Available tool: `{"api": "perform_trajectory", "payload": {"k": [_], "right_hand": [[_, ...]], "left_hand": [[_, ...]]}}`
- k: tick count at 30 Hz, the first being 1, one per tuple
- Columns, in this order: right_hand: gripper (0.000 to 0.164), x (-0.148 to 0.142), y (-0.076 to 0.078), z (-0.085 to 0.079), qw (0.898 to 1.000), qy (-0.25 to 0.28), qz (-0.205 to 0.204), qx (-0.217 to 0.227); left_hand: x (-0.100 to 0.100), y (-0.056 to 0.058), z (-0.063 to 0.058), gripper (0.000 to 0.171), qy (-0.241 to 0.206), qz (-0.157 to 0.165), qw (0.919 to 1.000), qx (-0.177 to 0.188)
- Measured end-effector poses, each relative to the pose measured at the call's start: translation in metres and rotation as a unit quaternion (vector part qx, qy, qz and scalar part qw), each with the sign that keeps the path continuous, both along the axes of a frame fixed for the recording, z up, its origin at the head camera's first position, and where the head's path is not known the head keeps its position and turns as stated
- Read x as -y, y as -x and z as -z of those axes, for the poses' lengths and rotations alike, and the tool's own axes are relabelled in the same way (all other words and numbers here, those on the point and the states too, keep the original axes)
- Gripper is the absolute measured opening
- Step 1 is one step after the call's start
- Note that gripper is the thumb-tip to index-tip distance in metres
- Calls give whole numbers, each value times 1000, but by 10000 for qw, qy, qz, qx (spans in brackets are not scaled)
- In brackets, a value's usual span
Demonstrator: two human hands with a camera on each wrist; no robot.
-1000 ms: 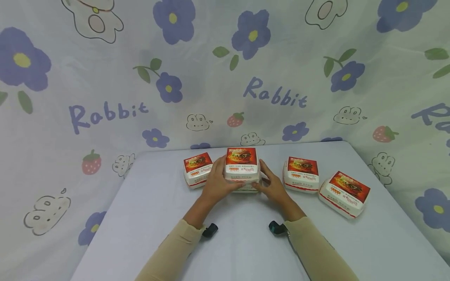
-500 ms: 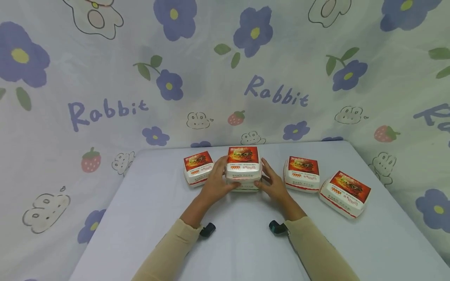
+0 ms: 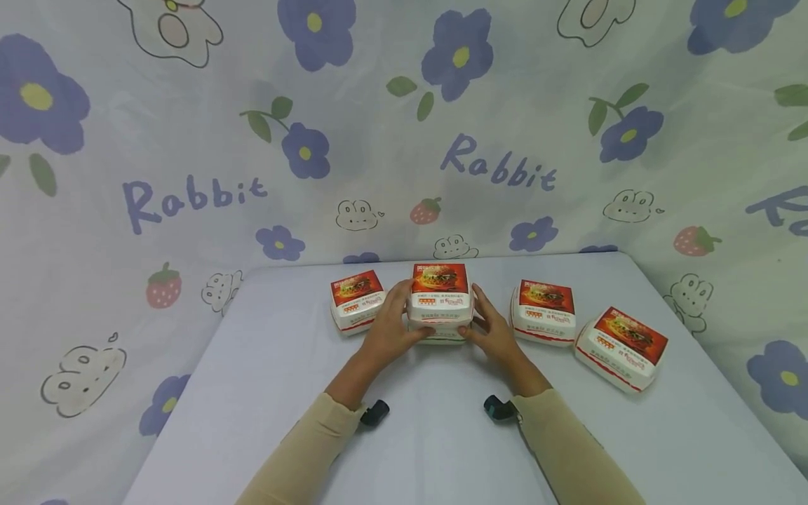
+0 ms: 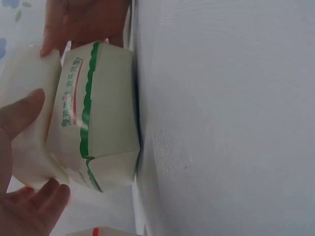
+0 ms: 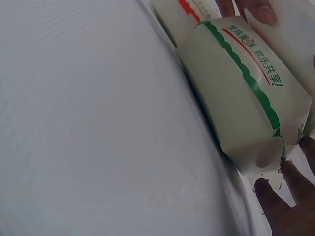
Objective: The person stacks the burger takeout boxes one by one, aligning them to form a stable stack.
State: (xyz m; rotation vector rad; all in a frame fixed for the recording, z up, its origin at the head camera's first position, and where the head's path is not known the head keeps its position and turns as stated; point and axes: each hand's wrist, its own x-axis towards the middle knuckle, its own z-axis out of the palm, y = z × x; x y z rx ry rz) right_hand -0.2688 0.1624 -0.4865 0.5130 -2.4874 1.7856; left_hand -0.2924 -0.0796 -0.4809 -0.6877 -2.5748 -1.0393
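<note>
A white burger box with a red burger picture on its lid (image 3: 440, 291) sits on or just above another burger box (image 3: 440, 338), which has a green scalloped band. My left hand (image 3: 386, 335) grips the upper box at its left side, thumb at the front. On the opposite side my right hand (image 3: 495, 337) holds the same box, its thumb low at the front corner. The left wrist view shows the upper box (image 4: 29, 78) against the lower, green-banded box (image 4: 110, 103), which rests on the table. Some fingers are hidden behind the upper box.
One more burger box (image 3: 356, 301) stands left of the stack. To the right are two others, one nearer (image 3: 544, 312) and one turned at an angle (image 3: 621, 348). A white cloth covers the table (image 3: 435, 449); a printed curtain (image 3: 391, 140) hangs behind it.
Very little differs. The head view has shifted slightly, and the upper box has moved a touch to the right with both hands still on it. The other boxes stay put.
</note>
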Motion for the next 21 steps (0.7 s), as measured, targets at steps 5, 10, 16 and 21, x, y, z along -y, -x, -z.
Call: {"api": "perform_trajectory", "payload": {"k": [5,10,16,21], "right_hand": [[95,-3,13,20,9999,38,36,96],[92,-5,21,35,9998,113,153,59],[92,-5,20,36,9997,178,159,-91],[91,-5,20,37,9993,207,202,-218]], "left_hand": [[1,0,-3,107,-25,32,9999,-141],[4,1,-3,106,-90,34,9998,-192],[4,2,-3,104,-144,155,9997,-152],[4,2,-3,103,-46,194,9997,-118]]}}
